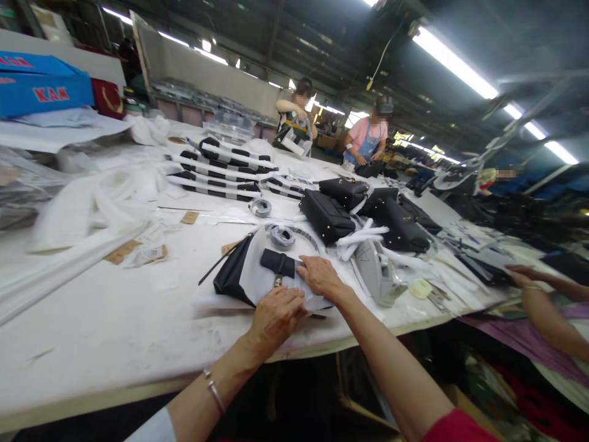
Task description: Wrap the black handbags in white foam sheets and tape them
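I read this as the wrapping step. A black leather handbag (232, 279) lies on its side close to the near edge of the white table (115, 331), half covered by a white paper sheet (257, 283). My right hand (319, 276) rests flat with fingers stretched, pressing the sheet beside the bag's black strap (276, 263) and gripping nothing. My left hand (276, 316) lies palm down with fingers bent on the sheet's edge; I cannot tell whether it pinches it. The next move calls for drawing the loose sheet snugly over the bag.
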Motion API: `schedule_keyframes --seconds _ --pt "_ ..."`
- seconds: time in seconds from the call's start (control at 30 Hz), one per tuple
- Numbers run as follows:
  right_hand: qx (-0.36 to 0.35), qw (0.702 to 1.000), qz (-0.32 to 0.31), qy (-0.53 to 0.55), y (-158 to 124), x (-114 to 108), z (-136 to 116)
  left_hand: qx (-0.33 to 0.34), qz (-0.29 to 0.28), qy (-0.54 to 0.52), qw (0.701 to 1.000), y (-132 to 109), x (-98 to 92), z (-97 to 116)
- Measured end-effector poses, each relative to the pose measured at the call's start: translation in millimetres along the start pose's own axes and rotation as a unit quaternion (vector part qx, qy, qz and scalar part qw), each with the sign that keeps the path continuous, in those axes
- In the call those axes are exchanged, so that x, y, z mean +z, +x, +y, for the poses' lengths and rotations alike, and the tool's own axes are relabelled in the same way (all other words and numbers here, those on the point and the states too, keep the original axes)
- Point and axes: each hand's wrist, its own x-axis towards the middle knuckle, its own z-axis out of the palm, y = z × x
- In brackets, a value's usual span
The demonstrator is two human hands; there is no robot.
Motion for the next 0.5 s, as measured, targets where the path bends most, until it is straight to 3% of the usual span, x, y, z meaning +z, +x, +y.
schedule_keyframes --seconds 0.23,0.5 --pt "-0.017 0.997 0.052 -0.050 -7.6 8.8 -3.3 0.021 0.024 0.014 0.999 2.5 -3.0 1.7" --pt "0.000 0.999 0.032 -0.031 -9.4 7.2 -1.3 0.018 0.006 0.035 0.999 2.4 -4.5 1.6"
